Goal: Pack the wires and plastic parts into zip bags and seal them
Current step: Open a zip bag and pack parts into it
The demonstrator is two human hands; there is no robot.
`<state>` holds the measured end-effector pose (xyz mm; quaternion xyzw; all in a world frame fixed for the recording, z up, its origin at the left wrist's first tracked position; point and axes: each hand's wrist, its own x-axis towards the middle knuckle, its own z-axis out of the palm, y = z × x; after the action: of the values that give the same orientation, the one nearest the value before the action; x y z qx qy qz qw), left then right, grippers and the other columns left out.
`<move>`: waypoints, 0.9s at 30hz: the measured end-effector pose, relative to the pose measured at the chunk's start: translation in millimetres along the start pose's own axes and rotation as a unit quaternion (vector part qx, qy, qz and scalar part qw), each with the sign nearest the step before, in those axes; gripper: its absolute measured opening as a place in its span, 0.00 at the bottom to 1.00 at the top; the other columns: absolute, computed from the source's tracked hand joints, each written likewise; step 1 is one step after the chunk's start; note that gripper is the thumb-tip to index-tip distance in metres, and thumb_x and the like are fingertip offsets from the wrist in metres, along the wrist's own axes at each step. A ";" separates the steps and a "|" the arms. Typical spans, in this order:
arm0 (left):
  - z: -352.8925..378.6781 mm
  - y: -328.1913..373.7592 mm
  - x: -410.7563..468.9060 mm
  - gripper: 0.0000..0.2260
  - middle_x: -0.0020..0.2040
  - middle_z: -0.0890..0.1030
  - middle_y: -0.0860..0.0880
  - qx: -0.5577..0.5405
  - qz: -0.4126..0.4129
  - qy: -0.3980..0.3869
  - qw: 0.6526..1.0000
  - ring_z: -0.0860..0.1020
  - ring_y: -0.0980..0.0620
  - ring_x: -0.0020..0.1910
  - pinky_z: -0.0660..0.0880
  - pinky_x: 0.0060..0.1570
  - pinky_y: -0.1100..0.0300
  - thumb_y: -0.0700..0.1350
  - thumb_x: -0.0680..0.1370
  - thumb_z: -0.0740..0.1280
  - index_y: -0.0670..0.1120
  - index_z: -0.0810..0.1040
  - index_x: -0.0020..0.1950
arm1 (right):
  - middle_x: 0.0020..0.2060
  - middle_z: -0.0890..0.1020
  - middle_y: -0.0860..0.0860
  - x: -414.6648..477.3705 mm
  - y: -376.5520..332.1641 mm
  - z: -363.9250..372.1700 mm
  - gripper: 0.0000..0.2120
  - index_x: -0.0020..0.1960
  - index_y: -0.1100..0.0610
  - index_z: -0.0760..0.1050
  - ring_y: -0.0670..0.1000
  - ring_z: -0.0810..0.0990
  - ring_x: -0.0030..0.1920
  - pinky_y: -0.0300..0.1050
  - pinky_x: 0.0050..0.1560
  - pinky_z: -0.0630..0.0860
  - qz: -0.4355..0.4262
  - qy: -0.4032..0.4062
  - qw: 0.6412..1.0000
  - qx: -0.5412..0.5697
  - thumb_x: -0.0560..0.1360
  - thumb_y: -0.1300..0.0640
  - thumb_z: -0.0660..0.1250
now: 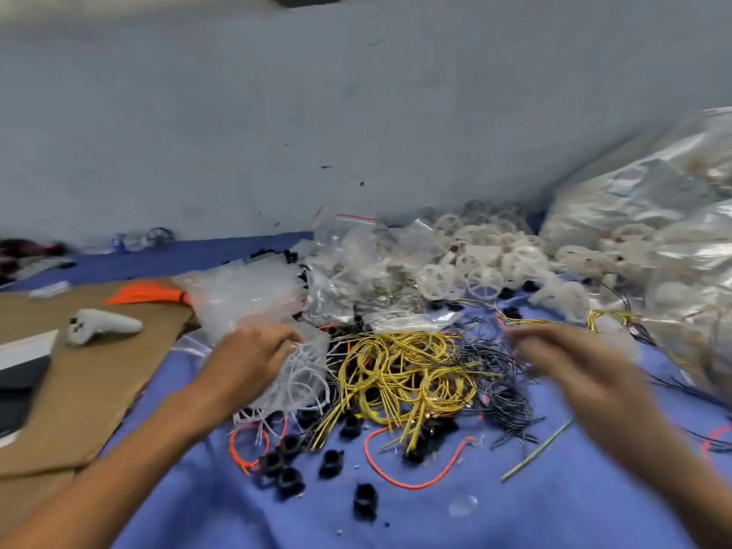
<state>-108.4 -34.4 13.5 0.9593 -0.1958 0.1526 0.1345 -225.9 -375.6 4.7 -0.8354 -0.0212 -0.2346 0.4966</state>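
Note:
A tangle of yellow wires (pixel 408 374) lies mid-table on the blue cloth (pixel 435 521), with dark wires (pixel 503 386) to its right and orange wires (pixel 412 475) in front. My left hand (pixel 253 358) grips a zip bag (pixel 299 374) holding white plastic parts, left of the yellow wires. My right hand (pixel 562 358) hovers blurred above the dark wires, and whether it holds anything cannot be told. Black plastic parts (pixel 289 457) are scattered near the front. A stack of clear zip bags (pixel 245 295) sits behind my left hand.
White wheel-shaped plastic parts (pixel 483 263) pile up at the back. Large clear bags (pixel 665 215) of such parts fill the right side. A brown cardboard sheet (pixel 91 374) at left carries a white controller (pixel 101 324) and an orange bundle (pixel 146 293). A grey wall stands behind.

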 end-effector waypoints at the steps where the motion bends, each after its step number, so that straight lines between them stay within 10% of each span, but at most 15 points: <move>1: 0.3 11.7 -8.2 0.12 0.51 0.86 0.45 0.016 0.014 -0.003 1.000 0.83 0.42 0.49 0.75 0.48 0.51 0.44 0.82 0.63 0.50 0.81 0.63 | 0.43 0.86 0.49 -11.5 -18.6 17.5 0.08 0.54 0.51 0.83 0.49 0.83 0.42 0.44 0.45 0.80 -0.011 -0.113 0.991 0.064 0.78 0.54 0.66; 5: -5.4 57.2 -46.5 0.17 0.40 0.85 0.46 0.056 0.072 0.028 0.995 0.83 0.43 0.37 0.77 0.33 0.53 0.46 0.79 0.59 0.51 0.78 0.66 | 0.37 0.83 0.56 -43.8 -63.6 116.6 0.17 0.71 0.55 0.68 0.54 0.79 0.32 0.45 0.32 0.79 0.083 -0.355 0.902 0.232 0.83 0.63 0.56; 8: -27.8 75.5 -69.4 0.20 0.28 0.80 0.49 0.060 0.109 0.068 0.990 0.78 0.49 0.23 0.67 0.20 0.62 0.47 0.71 0.59 0.50 0.83 0.58 | 0.30 0.76 0.57 -34.8 -73.7 145.0 0.13 0.64 0.64 0.70 0.51 0.74 0.26 0.40 0.24 0.72 0.108 -0.286 0.933 0.192 0.82 0.68 0.53; 11: -43.7 75.0 -82.0 0.18 0.31 0.83 0.52 0.048 0.142 0.078 0.986 0.80 0.49 0.26 0.68 0.23 0.61 0.44 0.71 0.63 0.49 0.83 0.58 | 0.34 0.75 0.55 -37.2 -76.7 175.9 0.06 0.52 0.62 0.76 0.53 0.79 0.39 0.41 0.38 0.75 0.054 -0.281 0.954 0.085 0.80 0.64 0.60; 14: -50.9 74.4 -91.4 0.21 0.37 0.86 0.50 0.010 0.164 0.052 0.985 0.82 0.48 0.31 0.72 0.24 0.62 0.49 0.75 0.56 0.49 0.83 0.61 | 0.53 0.82 0.58 -37.9 -82.4 177.4 0.13 0.59 0.61 0.78 0.58 0.79 0.59 0.48 0.59 0.73 -0.131 -0.297 0.940 -0.101 0.75 0.63 0.68; 19: -60.1 63.0 -98.8 0.22 0.29 0.82 0.48 0.063 0.141 0.080 0.985 0.77 0.47 0.23 0.67 0.18 0.61 0.49 0.75 0.57 0.45 0.83 0.63 | 0.62 0.77 0.62 -28.4 -99.8 184.5 0.24 0.68 0.65 0.71 0.62 0.73 0.65 0.56 0.70 0.65 -0.278 -0.275 0.891 -0.230 0.73 0.63 0.67; 27: -53.0 14.3 -80.8 0.19 0.35 0.84 0.44 0.088 0.063 0.232 0.967 0.79 0.40 0.25 0.75 0.24 0.53 0.46 0.78 0.58 0.44 0.85 0.59 | 0.51 0.83 0.50 -22.7 -92.5 138.2 0.10 0.58 0.52 0.78 0.53 0.81 0.51 0.48 0.50 0.77 -0.261 -0.197 0.943 -0.059 0.80 0.55 0.61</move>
<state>-198.0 -3.2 37.1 0.8915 -0.2048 0.3957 0.0819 -219.7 -208.2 16.3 -0.8577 -0.3221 -0.1880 0.3539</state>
